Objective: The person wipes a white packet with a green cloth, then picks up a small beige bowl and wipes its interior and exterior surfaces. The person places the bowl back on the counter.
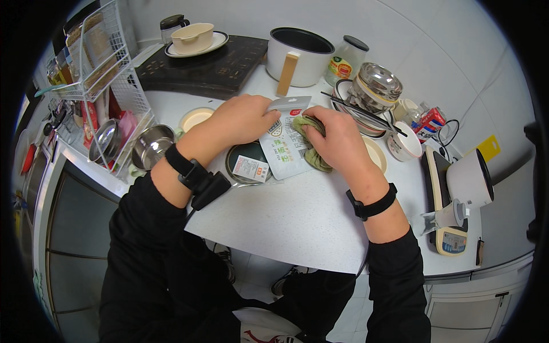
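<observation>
My left hand (246,120) grips the upper left edge of a silver-white food pouch (285,145) with a hang hole at its top. My right hand (336,135) holds a crumpled green cloth (317,159) against the pouch's right side. Partly under the pouch lies a clear plastic bag (235,181) with a round dark item (235,155) and a white printed label (251,168). One cream round dish (196,118) is partly hidden behind my left forearm, another (376,155) behind my right wrist.
Behind stand an induction cooktop (201,70), a white pot (296,70) and a glass jar (346,60). Chopsticks (364,112) lie across stacked dishes at right, near a bowl (404,143) and kitchen scale (451,241). At left are a wire rack (124,55) and steel pot (152,148).
</observation>
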Demonstrator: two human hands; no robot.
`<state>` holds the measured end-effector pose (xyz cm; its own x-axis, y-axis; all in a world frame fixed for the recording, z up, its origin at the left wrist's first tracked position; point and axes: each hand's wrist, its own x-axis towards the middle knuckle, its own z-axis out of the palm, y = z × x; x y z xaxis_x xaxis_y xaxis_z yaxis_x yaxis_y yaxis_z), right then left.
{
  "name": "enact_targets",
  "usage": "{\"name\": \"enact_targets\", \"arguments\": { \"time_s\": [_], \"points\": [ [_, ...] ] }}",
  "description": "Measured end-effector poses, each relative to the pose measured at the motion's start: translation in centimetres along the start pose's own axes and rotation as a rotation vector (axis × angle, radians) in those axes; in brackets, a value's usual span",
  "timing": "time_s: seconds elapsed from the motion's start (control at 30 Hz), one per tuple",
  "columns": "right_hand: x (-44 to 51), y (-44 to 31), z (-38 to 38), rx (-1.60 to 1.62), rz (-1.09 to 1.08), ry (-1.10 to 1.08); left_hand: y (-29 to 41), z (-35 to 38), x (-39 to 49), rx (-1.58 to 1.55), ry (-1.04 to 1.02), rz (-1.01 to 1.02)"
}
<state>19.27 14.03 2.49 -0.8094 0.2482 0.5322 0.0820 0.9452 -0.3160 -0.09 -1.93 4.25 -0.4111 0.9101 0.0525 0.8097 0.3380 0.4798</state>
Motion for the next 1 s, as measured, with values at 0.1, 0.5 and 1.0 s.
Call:
{"name": "enact_targets", "arguments": {
  "time_s": [0.1, 0.5, 1.0],
  "points": [
    [0.06, -0.02, 0.03, -0.014, -0.023, -0.012, -0.02, -0.10, -0.12, 0.003, -0.003, -0.004],
    [0.03, -0.61, -0.32, 0.048, -0.105, -0.040, -0.04, -0.07, -0.11, -0.004, 0.017, 0.020],
    [0.06, -0.65, -0.22, 0.090, -0.141, -0.066, 0.01, -0.12, -0.12, 0.000, 0.011, 0.015]
  ]
}}
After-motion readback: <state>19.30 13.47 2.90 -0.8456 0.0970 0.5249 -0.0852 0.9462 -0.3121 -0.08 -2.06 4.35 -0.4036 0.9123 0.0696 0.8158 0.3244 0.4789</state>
